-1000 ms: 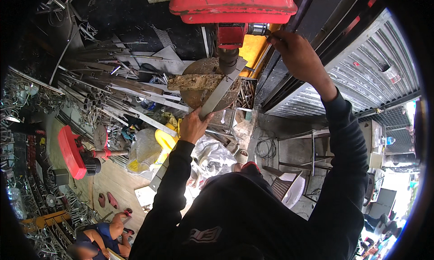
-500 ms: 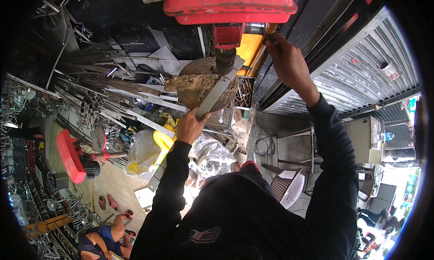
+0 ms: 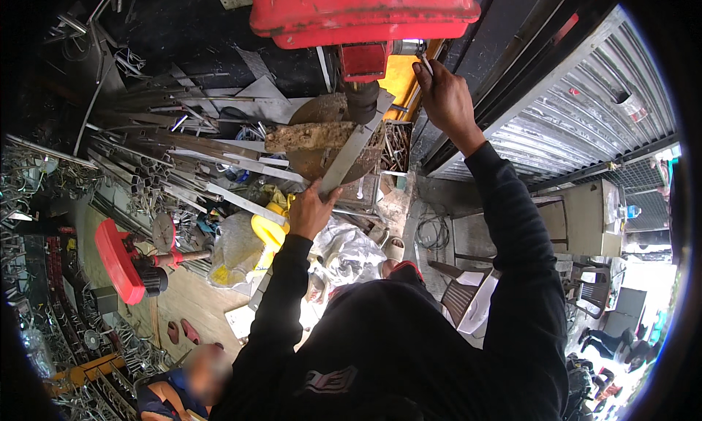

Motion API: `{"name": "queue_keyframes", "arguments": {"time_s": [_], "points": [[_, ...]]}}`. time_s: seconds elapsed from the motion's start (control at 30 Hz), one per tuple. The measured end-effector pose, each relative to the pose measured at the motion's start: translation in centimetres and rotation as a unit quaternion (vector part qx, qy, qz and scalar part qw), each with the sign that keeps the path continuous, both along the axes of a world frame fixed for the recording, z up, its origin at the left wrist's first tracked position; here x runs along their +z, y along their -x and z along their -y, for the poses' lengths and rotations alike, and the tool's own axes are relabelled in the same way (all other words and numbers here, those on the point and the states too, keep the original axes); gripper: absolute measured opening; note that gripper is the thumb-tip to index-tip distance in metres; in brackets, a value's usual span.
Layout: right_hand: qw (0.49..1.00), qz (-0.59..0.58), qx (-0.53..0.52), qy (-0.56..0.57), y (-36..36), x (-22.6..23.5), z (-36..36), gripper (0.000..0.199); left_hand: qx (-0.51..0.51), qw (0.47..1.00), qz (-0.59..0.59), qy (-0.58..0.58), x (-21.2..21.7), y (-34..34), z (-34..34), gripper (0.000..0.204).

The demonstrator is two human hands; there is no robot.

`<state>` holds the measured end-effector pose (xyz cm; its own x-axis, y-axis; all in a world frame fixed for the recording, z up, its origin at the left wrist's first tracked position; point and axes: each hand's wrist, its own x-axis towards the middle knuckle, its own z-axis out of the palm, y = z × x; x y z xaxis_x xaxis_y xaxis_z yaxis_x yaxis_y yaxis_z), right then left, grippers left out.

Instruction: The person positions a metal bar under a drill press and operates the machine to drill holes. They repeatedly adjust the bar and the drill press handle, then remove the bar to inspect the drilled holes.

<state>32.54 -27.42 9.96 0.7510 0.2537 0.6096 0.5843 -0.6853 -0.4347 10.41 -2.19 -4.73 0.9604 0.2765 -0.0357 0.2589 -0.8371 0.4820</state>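
A flat grey metal bar (image 3: pixel 352 154) lies slantwise over a worn wooden board (image 3: pixel 303 138) and a round plate (image 3: pixel 303 164), its long axis running from lower left to upper right, its far end by the chuck (image 3: pixel 362 103) of a red drill press (image 3: pixel 365 15). The person's left hand (image 3: pixel 311 212), the nearer one, is clamped on the bar's near end. The right hand (image 3: pixel 448 105), well apart from it and up to the right, is closed around a thin lever (image 3: pixel 425 60) beside the press

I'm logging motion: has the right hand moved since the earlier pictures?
Yes: the right hand moved left and slightly down, against the red machine housing.
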Motion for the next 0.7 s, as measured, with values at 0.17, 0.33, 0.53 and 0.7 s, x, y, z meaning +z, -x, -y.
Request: {"name": "queue_keyframes", "arguments": {"time_s": [0.17,0.33,0.53,0.7], "points": [[1.0,0.007,-0.007,-0.017,-0.4,-0.2,-0.3,0.046,-0.008,0.998,-0.054,0.025,1.1,-0.2,0.2,0.063],[0.999,0.022,-0.012,-0.024,-0.5,-0.3,-0.3,0.045,-0.037,0.998,-0.05,-0.034,0.5,-0.1,0.3,0.053],[0.999,0.024,-0.032,-0.025,-0.7,-0.7,-0.5,0.044,-0.047,0.997,-0.044,-0.048,-0.1,-0.1,0.0,0.047],[0.998,0.033,-0.038,-0.03,-0.8,-0.9,-0.6,0.044,-0.066,0.991,-0.081,-0.084,-0.3,0.0,-0.2,0.063]]}}
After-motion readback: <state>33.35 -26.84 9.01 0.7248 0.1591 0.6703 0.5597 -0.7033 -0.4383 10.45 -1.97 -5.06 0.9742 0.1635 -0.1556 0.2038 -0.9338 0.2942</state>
